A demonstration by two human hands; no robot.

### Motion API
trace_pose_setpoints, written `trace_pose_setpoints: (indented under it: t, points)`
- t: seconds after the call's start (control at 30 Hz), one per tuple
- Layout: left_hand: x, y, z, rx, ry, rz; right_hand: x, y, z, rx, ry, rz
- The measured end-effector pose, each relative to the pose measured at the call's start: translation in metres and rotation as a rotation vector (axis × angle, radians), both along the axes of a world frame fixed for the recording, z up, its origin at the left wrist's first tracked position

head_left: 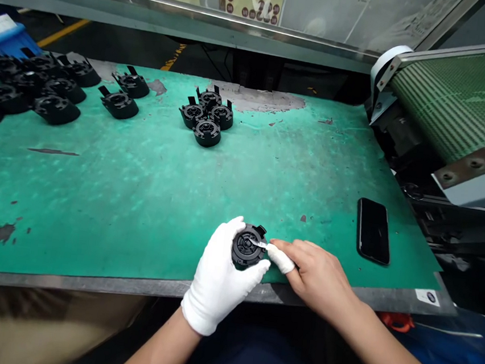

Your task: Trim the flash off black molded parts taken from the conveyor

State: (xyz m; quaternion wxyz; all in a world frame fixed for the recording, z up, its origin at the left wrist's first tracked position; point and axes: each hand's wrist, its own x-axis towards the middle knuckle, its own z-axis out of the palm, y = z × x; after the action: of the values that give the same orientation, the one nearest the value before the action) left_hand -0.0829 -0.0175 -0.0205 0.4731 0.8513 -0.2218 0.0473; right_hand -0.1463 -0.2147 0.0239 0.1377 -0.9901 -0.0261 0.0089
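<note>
My left hand (pixel 224 272), in a white glove, is closed around a round black plastic part (pixel 242 253) near the table's front edge. The part's face, with its ring-shaped molding and a small tab at the top, is turned up toward me. My right hand (pixel 313 269) is bare apart from a white cover on the thumb. Between its thumb and forefinger it pinches a small, thin metal blade (pixel 259 243), whose tip reaches over the face of the black part. The blade's rear end is hidden by the fingers.
Several similar black parts (pixel 207 133) stand grouped at the table's back middle, with more (pixel 56 108) at the left by a blue bin (pixel 13 40). A phone (pixel 374 232) lies right on the green table (pixel 147 195). A green conveyor belt (pixel 469 101) rises at the right.
</note>
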Motion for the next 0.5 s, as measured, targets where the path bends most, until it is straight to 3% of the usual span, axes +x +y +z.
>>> trace_pose_setpoints:
  t: [0.2,0.5]
  points:
    - [-0.0008,-0.0013,0.0022,0.003,-0.020,-0.004,-0.0050,0.0032,0.0012,-0.131,-0.057,0.000]
    - [-0.0001,-0.0034,0.0087,0.000,-0.009,-0.015,0.0034,0.0010,0.0079,-0.095,0.029,-0.007]
